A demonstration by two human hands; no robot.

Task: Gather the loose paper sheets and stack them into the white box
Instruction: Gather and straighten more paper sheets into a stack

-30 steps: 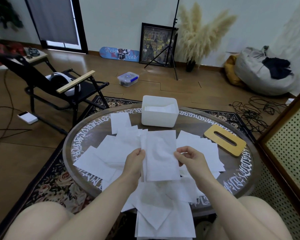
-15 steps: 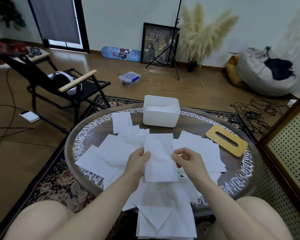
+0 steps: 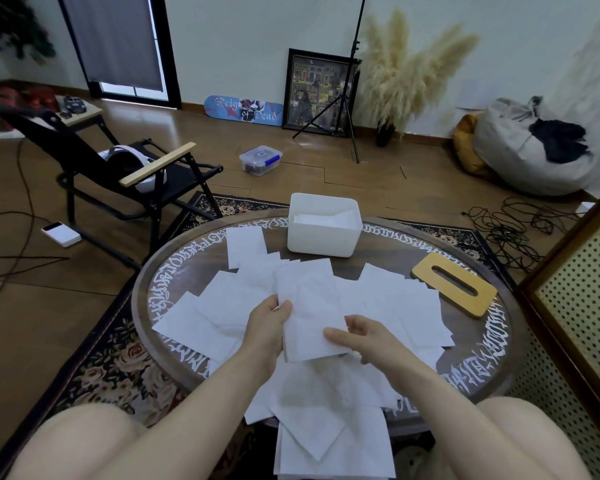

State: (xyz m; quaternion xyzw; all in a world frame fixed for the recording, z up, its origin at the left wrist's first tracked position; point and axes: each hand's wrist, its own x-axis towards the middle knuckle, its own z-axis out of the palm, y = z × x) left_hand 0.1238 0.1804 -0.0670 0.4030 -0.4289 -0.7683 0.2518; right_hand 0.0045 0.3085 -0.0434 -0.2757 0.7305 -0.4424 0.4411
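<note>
Held sheet (image 3: 309, 313) raised above centre of round tabletop (image 3: 201, 258), long axis running near to far, far end aimed toward white box (image 3: 323, 228). Left hand (image 3: 269, 323) pinching sheet's left edge between thumb and fingers; grip firm on paper. Right hand (image 3: 357, 336) at near right corner, fingers loosely curled, thumb over edge; true pinch or mere touch cannot be told. White box standing at far side of tabletop, straight beyond held sheet, well apart from both hands, some paper already inside. Both hands about equally distant from box. Loose sheets (image 3: 229, 306) spread overlapping across tabletop to left, right and near side, several hanging over near edge. Wooden slotted lid (image 3: 454, 289) lying flat at right, clear of path. Judgement: coming move a forward carry along sheet's own axis; most of gathering not yet done.
</note>
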